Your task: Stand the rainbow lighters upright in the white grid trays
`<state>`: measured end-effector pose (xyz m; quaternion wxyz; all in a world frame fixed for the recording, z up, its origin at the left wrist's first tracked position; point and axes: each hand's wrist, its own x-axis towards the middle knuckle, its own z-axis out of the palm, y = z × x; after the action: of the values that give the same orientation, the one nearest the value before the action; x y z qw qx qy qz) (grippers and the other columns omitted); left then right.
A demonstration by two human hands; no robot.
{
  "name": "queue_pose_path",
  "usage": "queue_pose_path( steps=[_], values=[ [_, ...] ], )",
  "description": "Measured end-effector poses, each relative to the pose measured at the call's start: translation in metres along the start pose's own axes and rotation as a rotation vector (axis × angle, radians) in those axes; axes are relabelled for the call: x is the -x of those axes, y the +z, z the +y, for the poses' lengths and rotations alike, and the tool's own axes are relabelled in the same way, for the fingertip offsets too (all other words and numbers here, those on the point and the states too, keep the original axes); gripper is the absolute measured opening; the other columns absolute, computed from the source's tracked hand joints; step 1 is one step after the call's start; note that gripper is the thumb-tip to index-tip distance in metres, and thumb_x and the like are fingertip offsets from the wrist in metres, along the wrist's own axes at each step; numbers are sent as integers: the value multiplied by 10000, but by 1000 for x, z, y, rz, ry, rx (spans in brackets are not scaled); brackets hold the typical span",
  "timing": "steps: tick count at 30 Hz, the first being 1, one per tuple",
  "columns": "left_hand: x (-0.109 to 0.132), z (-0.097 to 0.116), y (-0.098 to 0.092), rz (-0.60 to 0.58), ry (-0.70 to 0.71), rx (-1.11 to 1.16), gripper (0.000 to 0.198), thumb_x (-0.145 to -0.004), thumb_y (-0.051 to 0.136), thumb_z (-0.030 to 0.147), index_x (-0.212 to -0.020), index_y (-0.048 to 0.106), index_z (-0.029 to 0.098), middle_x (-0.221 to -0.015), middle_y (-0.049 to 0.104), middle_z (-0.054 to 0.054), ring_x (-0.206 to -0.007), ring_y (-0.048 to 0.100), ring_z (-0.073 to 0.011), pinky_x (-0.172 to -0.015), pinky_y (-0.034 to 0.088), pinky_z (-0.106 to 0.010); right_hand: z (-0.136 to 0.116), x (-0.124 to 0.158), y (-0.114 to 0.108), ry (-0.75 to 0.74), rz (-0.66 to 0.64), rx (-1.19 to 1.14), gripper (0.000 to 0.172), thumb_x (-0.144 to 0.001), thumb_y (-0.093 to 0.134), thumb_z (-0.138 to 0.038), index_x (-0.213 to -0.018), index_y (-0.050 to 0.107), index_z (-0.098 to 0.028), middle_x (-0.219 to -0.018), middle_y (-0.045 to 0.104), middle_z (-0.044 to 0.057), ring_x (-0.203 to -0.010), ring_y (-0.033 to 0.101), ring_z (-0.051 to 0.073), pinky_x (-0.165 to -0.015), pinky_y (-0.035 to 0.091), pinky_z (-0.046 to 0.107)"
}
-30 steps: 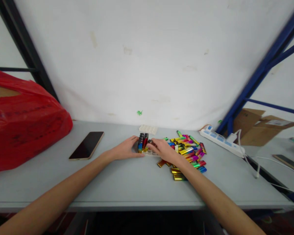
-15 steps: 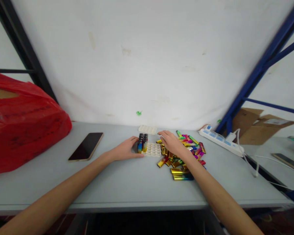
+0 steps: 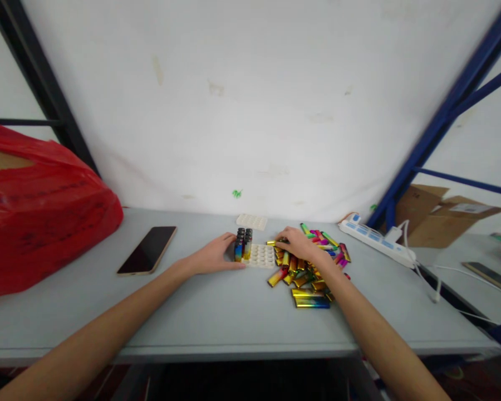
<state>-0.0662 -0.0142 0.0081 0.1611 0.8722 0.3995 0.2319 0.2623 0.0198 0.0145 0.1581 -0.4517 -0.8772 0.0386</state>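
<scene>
A white tray [image 3: 259, 255] with rows of small pockets lies on the table. Several lighters [image 3: 242, 248] with black tops and shiny coloured bodies stand upright in its left end. My left hand [image 3: 212, 255] curves around that end, thumb along the front edge and fingers behind, steadying the tray. My right hand [image 3: 295, 244] is at the near-left part of a heap of metallic lighters [image 3: 297, 270], its fingers closed around a lighter [image 3: 282, 240] that is mostly hidden by them.
A second white tray [image 3: 251, 222] lies near the wall. To the left are a dark-screened phone [image 3: 147, 250] and a red plastic bag [image 3: 45, 211]. A white power strip [image 3: 378, 242] with cables runs along the right side, with a cardboard box [image 3: 438, 214] beyond the blue frame.
My right hand has come down onto the heap, and its fingers have closed on a lighter. My left hand and the tray have stayed put.
</scene>
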Motion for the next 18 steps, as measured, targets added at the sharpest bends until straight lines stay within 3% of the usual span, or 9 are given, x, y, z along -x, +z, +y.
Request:
queue_pose_path(
  steps=[5,9,13,18],
  values=[
    [1,1,-1,-2,0,-23,772,-788,824,735,-1350,643,238,-1360,691,-142,-1274,673,-383,-1153,536,-512,-4,3,1,57,128,5,174,-1069,602,-253,-1147,725,-159,-1079,749,127,-998,693,238,-932,501,337],
    [0,2,-2,-6,-10,-1,773,-776,839,713,-1346,653,225,-1370,691,-156,-1263,675,-393,-1151,530,-524,-13,2,-4,125,282,-147,270,-1111,509,-359,-1220,687,-188,-871,740,38,-791,658,206,-792,461,299],
    [0,2,-1,11,1,17,770,-763,850,699,-1349,664,235,-1387,697,-144,-1282,670,-400,-1154,529,-523,-22,-1,-9,169,418,-394,356,-1014,610,-521,-1095,738,-199,-733,642,-17,-639,532,168,-664,398,282],
    [0,2,-2,12,7,24,768,-767,847,690,-1356,661,235,-1388,697,-140,-1282,670,-393,-1161,524,-513,-36,-5,-6,197,403,-778,531,-905,640,-733,-826,624,-208,-707,549,-22,-667,528,163,-646,441,286]
  ],
)
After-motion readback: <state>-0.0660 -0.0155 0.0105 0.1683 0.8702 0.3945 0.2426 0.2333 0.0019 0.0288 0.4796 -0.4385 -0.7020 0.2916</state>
